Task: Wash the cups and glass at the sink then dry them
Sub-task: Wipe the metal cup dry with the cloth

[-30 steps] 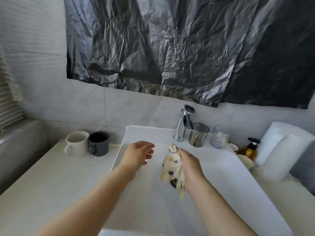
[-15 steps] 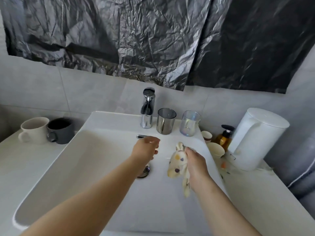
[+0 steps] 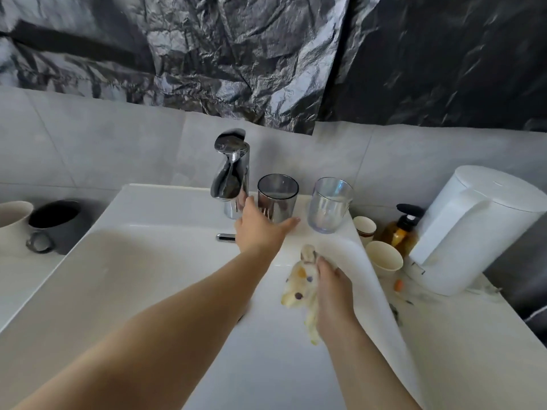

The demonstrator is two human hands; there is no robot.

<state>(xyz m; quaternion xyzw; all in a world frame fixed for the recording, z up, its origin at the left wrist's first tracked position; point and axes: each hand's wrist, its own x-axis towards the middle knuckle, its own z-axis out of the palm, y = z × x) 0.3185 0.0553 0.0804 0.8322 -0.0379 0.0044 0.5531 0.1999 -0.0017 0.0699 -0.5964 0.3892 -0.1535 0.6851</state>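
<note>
While left grip (image 3: pixel 260 232) spreads apart, seemingly touching shiny steel cup (image 3: pixel 276 199) | right grip (image 3: pixel 334 291) clamps spotted cloth (image 3: pixel 299 285)

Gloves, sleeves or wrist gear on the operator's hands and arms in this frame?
None. The left hand and right hand are bare, with no gloves, rings or watch visible. The left forearm and right forearm are bare too. No sleeve edge, straps, markers or cables in view.
</note>
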